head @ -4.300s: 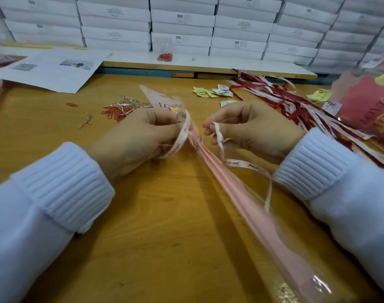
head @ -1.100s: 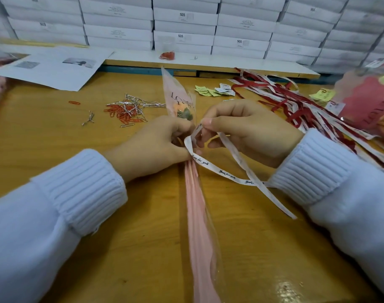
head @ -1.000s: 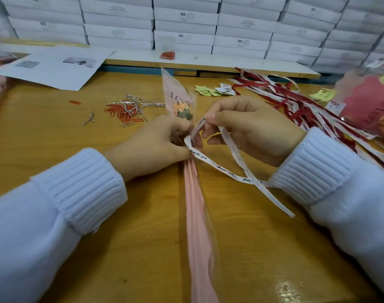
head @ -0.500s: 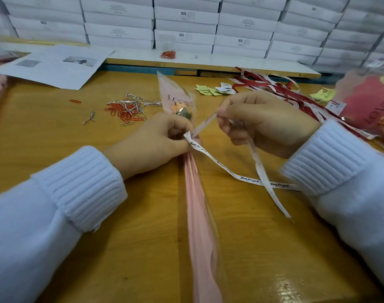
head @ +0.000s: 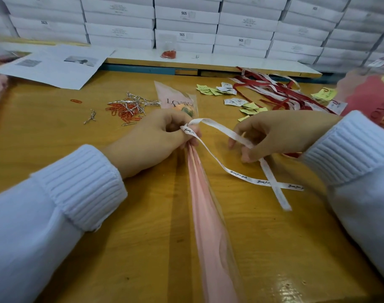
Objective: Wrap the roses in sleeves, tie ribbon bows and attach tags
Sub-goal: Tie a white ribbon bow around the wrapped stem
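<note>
Bare table [head: 44, 132] on the left; paperclips [head: 126, 110], tags [head: 217, 90], ribbons [head: 272, 90] clutter beyond

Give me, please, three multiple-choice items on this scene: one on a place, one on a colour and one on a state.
1. The paper clips lie: A left of the sleeved rose; B right of it; C on it.
2. The ribbon being tied is: A red; B white with black lettering; C green.
3. The left hand: A lies flat, open; B grips the sleeved rose; C holds scissors.
Answers: 1 A, the clips lie left of it; 2 B, white with black script; 3 B, fingers curl round its neck.
</note>
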